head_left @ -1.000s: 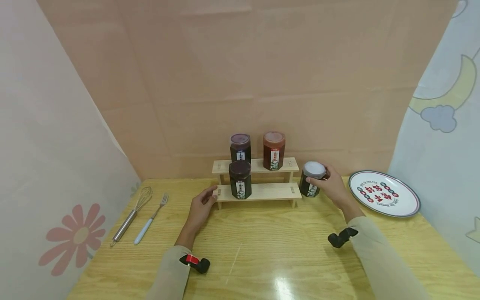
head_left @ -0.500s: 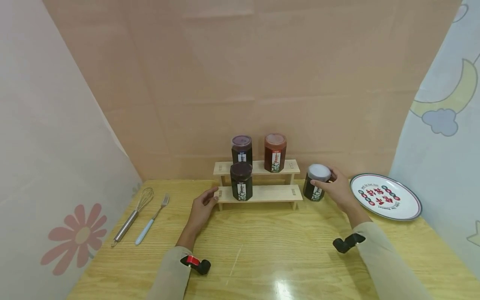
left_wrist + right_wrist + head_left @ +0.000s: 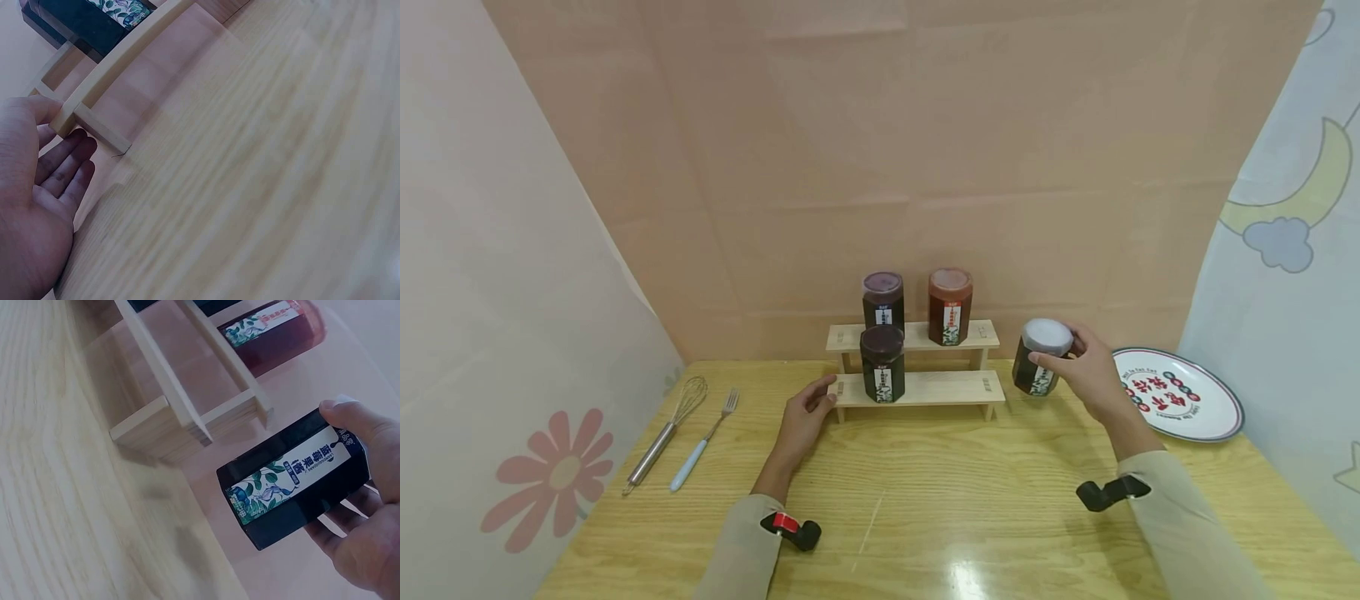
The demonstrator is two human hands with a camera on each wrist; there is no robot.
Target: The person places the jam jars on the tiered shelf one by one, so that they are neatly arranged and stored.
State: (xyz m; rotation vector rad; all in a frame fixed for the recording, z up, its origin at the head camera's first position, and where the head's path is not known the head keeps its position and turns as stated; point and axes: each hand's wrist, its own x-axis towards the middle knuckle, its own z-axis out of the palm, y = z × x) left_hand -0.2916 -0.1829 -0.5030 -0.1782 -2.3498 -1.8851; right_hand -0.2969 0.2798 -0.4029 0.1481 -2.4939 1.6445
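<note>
My right hand (image 3: 1093, 371) grips a dark jar with a white lid (image 3: 1036, 367) near its top, thumb on one side and fingers on the other. In the right wrist view this jar (image 3: 294, 478) is tilted and held off the table, its shadow below. At the left end of a two-step wooden shelf (image 3: 955, 387), my left hand (image 3: 802, 417) pinches the lower board's corner between thumb and index finger; the other fingers (image 3: 69, 165) curve loosely beneath. A dark-lidded jar (image 3: 883, 367) stands on the lower step. A purple-lidded jar (image 3: 882, 292) and a red-brown jar (image 3: 950, 308) occupy the upper step.
Right of the shelf, a white oval plate (image 3: 1195, 383) with red lettering lies partly behind my right arm. A whisk (image 3: 662, 437) and a blue-handled fork (image 3: 700, 450) lie on the left of the wooden table (image 3: 940, 492). Fabric-like walls enclose the back and sides.
My right hand has moved right with the white-lidded jar, away from the shelf, and the jar now tilts and is raised. The left hand stays at the shelf's end.
</note>
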